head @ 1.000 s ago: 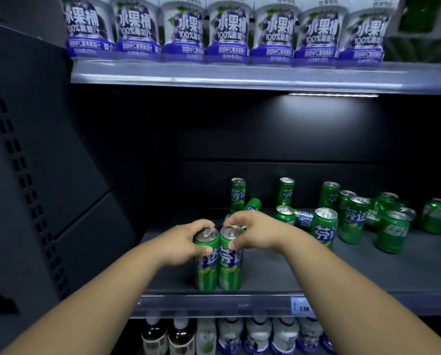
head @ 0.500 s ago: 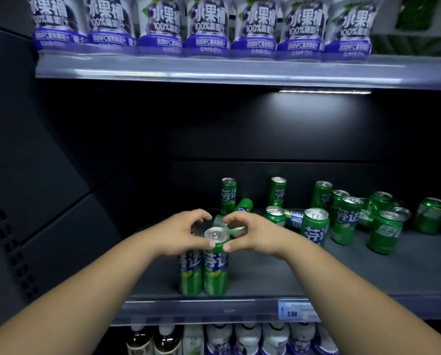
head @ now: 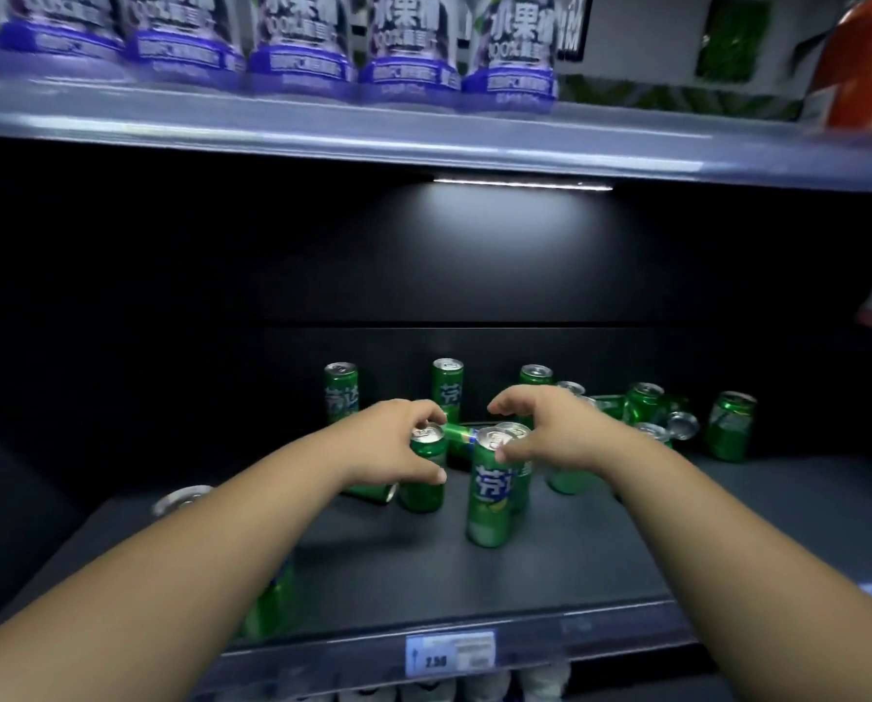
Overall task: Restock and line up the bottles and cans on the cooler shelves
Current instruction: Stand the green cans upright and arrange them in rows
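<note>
1. Two slim cans stand upright on the dark cooler shelf [head: 474,585], one under each hand.
2. Left hand [head: 398,443] grips the left green metal can [head: 424,491], fingers curled over its lid and thumb on its near side.
3. Right hand [head: 555,428] arches over the right green metal can [head: 489,499] with the thumb touching its rim; I cannot tell whether the fingers hold it.
4. Other green cans [head: 730,428] lie scattered farther back, some toppled.

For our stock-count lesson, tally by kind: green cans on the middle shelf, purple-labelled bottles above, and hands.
green cans: at least 15; some are partly hidden
purple-labelled bottles: 5, plus one cut off at left
hands (left hand, right hand): 2
Total: at least 22
</note>
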A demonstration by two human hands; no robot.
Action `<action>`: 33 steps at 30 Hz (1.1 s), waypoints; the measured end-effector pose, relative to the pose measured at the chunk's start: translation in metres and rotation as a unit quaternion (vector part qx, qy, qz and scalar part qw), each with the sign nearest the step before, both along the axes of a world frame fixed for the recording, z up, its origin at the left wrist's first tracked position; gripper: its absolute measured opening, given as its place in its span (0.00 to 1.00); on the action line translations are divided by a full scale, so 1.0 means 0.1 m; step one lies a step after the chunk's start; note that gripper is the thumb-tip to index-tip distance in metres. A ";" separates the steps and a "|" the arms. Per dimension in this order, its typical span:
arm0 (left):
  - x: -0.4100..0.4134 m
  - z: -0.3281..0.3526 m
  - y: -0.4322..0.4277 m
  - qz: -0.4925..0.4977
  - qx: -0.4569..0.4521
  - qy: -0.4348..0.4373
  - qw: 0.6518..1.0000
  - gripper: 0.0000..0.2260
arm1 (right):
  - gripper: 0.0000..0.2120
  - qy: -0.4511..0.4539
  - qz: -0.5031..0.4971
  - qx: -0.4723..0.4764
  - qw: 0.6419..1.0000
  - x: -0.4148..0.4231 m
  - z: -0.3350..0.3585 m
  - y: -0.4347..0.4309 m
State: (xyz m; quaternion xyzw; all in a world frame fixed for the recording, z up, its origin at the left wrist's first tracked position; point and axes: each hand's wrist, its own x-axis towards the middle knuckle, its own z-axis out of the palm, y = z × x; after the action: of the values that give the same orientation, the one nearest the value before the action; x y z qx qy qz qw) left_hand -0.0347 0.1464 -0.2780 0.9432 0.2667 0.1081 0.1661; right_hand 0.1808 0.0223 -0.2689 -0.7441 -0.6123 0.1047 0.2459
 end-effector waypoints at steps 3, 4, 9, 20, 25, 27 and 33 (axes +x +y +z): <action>0.28 -0.09 -0.11 -0.005 0.000 -0.001 1.000 0.31 | 0.31 0.008 -0.017 -0.011 1.000 0.24 -0.11 -0.09; 0.35 -0.12 -0.14 -0.006 0.003 0.002 1.000 0.31 | 0.30 0.015 -0.022 -0.013 1.000 0.30 -0.17 -0.10; 0.64 -0.21 -0.21 0.001 0.010 0.005 1.000 0.33 | 0.32 0.066 -0.047 -0.013 0.997 0.57 -0.38 -0.19; 0.84 -0.27 -0.20 0.052 -0.010 -0.011 0.999 0.31 | 0.40 0.034 -0.164 0.035 0.985 1.08 -0.40 -0.11; 0.88 -0.33 -0.15 0.054 -0.030 -0.018 0.998 0.30 | 0.38 0.059 -0.164 0.021 0.985 1.20 -0.46 0.06; 0.89 -0.34 -0.12 0.051 -0.040 -0.022 0.998 0.30 | 0.35 0.066 -0.165 0.017 0.984 1.22 -0.51 0.12; 0.90 -0.36 -0.12 0.033 -0.081 -0.039 0.995 0.28 | 0.30 0.069 -0.184 0.061 0.979 1.21 -0.58 0.15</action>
State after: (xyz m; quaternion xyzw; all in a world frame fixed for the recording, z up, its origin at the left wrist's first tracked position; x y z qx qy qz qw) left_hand 0.0557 0.1349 -0.3135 0.9124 0.2990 0.1282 0.2484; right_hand 0.3022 0.0370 -0.3266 -0.8185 -0.4518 0.0710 0.3478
